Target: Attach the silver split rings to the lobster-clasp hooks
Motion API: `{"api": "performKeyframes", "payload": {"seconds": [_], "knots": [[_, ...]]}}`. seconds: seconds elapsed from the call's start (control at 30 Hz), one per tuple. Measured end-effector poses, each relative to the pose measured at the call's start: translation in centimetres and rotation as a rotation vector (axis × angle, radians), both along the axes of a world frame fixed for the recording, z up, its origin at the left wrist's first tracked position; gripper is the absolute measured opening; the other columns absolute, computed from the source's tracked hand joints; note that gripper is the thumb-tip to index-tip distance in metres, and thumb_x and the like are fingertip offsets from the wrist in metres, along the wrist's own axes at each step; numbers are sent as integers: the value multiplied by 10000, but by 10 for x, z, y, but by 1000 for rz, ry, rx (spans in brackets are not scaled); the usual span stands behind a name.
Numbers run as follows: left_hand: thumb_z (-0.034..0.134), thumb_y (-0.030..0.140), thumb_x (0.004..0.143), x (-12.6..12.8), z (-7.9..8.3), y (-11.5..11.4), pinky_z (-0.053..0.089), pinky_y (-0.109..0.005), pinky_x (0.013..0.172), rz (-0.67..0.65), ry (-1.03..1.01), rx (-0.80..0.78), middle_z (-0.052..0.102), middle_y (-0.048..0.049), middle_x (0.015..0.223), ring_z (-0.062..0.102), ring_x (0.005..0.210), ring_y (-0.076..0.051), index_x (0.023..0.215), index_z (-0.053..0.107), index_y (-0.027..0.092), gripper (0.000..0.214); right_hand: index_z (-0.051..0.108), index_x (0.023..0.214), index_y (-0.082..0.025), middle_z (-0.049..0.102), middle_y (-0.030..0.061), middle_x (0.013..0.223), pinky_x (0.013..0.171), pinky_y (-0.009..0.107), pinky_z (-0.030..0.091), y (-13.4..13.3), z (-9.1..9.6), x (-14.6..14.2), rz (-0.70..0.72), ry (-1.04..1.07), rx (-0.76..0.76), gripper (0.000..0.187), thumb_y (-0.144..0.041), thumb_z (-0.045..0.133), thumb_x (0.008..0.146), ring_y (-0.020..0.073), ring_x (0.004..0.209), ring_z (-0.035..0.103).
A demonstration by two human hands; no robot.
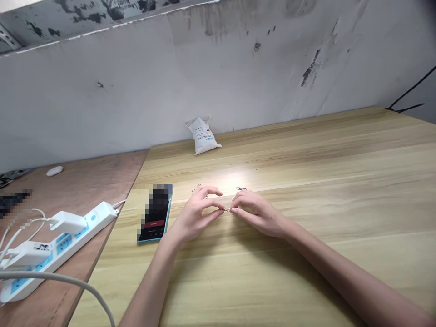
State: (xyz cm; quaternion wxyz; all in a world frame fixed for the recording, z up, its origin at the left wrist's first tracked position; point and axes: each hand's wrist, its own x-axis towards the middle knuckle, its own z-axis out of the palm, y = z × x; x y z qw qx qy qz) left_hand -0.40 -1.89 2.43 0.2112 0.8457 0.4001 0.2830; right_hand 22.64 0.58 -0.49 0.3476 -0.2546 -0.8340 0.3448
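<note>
While between fingertips, a ring (metal)

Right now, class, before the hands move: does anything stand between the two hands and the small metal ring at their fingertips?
Nothing visible does. The fingers of the left hand and the right hand meet directly on the small metal ring. Other small metal rings lie beyond the hands.
</note>
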Motion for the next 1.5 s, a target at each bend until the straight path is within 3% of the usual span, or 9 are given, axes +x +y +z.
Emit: {"api": "performKeyframes", "payload": {"seconds": [0.23, 0.63, 0.8, 0.9, 1.07, 1.2, 1.33, 1.5], "knots": [[596, 173, 917, 5, 0, -1, 435, -389, 979, -9, -6, 16, 592, -57, 1154, 539, 1137, -203, 927, 682, 243, 111, 624, 883, -214, 627, 27, 830, 762, 321, 408, -3, -1, -1, -74, 25, -68, 179, -297, 503, 985, 167, 780, 540], [655, 290, 886, 8, 0, -2, 443, -418, 973, 83, -9, -44, 616, -59, 1136, 572, 1090, -222, 902, 713, 247, 74, 621, 865, -203, 634, 27, 753, 738, 331, 402, -5, 0, -5, -123, -38, 120, 192, -276, 490, 985, 168, 732, 539], [639, 263, 897, 9, 0, -1, 444, -416, 975, 76, -56, -51, 628, -57, 1111, 581, 1071, -215, 893, 723, 246, 86, 642, 909, -208, 633, 23, 752, 717, 322, 405, -7, 2, -7, -112, -43, 138, 193, -252, 472, 989, 164, 724, 532], [654, 260, 886, 10, 0, -1, 446, -420, 981, 88, -103, -73, 635, -61, 1101, 589, 1073, -219, 872, 723, 238, 74, 659, 957, -207, 653, 38, 811, 744, 327, 439, -8, 4, -7, -99, -16, 62, 180, -270, 493, 982, 168, 763, 557], [648, 254, 891, 10, 5, -4, 450, -423, 991, 80, -182, -170, 620, -66, 1129, 581, 1107, -216, 879, 721, 236, 76, 643, 1159, -230, 667, 58, 1011, 809, 324, 486, -7, 12, -3, 82, 55, -267, 285, -280, 403, 1014, 174, 905, 589], [624, 256, 910, 10, 6, -5, 422, -437, 1032, 39, -202, -210, 603, -67, 1164, 552, 1165, -214, 908, 724, 252, 100, 667, 1009, -219, 658, 44, 995, 907, 353, 468, -8, 15, -2, 184, 90, -437, 313, -280, 361, 1026, 174, 957, 585], [638, 252, 901, 9, 5, -5, 413, -433, 1045, 37, -221, -211, 601, -70, 1169, 546, 1179, -215, 899, 723, 245, 84, 662, 981, -217, 656, 39, 1027, 920, 357, 478, -10, 15, -3, 242, 124, -578, 218, -338, 480, 990, 177, 1000, 598], [649, 259, 893, 8, 6, -4, 428, -441, 1021, 58, -203, -134, 612, -75, 1149, 560, 1153, -229, 871, 718, 234, 77, 656, 874, -201, 664, 29, 897, 818, 325, 489, -10, 17, -5, 164, 107, -559, 256, -395, 516, 968, 168, 868, 595]]}}
